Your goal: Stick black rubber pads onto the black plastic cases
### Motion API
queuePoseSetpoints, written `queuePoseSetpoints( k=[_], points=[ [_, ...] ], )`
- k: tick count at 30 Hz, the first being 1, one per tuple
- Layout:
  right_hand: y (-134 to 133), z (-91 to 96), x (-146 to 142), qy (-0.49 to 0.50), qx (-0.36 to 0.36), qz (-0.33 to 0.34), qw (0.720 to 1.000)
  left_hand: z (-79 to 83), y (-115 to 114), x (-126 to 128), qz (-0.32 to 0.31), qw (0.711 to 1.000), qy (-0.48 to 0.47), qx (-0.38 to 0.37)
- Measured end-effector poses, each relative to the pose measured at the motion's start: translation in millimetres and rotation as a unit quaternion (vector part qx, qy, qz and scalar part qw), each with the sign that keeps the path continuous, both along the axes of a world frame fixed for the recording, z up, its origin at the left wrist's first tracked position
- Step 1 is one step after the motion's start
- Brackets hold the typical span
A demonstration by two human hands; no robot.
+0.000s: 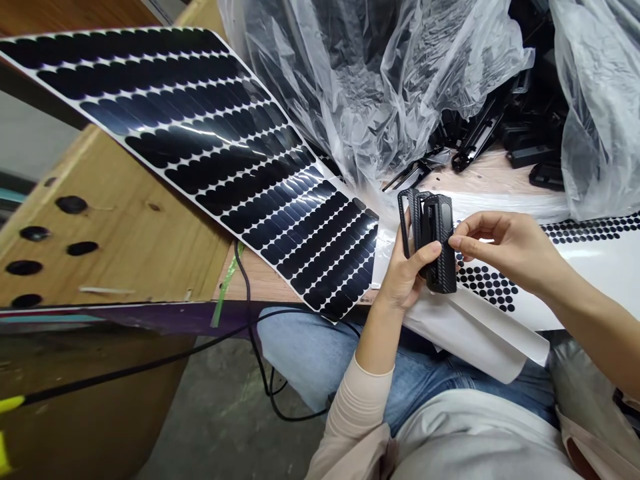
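Note:
My left hand (407, 270) is closed around a black plastic case (440, 230) with a carbon-fibre pattern, held upright above the table edge. A thin open black frame (404, 217) stands at the case's left side, in the same grip. At the case's right edge, my right hand (500, 243) has its thumb and index finger pinched together, touching or nearly touching it. Whatever lies between those fingertips is hidden or too small to name. Below and behind the right hand lies a white sheet with round black stickers (487, 287).
A large sheet of black oblong stickers (225, 153) slants over the table's left side. Clear plastic bags (360, 80) and loose black plastic parts (480, 133) fill the back. A curled white backing sheet (480, 333) overhangs my lap. Black cables (250, 327) hang at the left.

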State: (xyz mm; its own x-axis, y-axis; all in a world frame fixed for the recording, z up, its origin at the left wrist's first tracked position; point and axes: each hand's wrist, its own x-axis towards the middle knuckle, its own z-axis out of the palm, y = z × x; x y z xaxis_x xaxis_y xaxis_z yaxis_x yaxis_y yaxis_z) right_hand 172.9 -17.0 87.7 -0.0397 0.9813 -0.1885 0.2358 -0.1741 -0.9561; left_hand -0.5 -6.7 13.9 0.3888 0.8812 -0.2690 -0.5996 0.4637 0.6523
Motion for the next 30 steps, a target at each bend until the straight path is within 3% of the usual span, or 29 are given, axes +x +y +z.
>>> queuePoseSetpoints(
  k=[9, 13, 15, 17, 22, 27, 30],
  points=[
    [-1, -14.6, -1, 0.007, 0.060, -0.017, 0.998, 1.1, 1, 0, 0.002, 1.000, -0.002, -0.005],
    [-7, -24.4, 9, -0.180, 0.086, -0.008, 0.980, -3.2, 3, -1, 0.000, 1.000, -0.013, -0.024],
    [-14, -32.0, 12, -0.287, 0.067, 0.043, 0.955, -5.8, 4, -1, 0.005, 0.999, -0.017, -0.026],
    [-23, -40.6, 12, -0.326, 0.054, 0.087, 0.940, -7.7, 5, -1, 0.008, 1.000, -0.016, -0.026],
    [-38, -52.0, 6, -0.271, 0.088, 0.101, 0.953, -7.0, 6, -1, 0.001, 0.999, -0.018, -0.033],
    [-40, -38.6, 6, -0.200, 0.108, 0.165, 0.960, -7.2, 7, -2, 0.000, 0.999, -0.015, -0.040],
    [-37, -33.1, 8, -0.237, 0.094, 0.122, 0.959, -8.1, 7, -1, 0.000, 0.999, -0.024, -0.033]
  ],
)
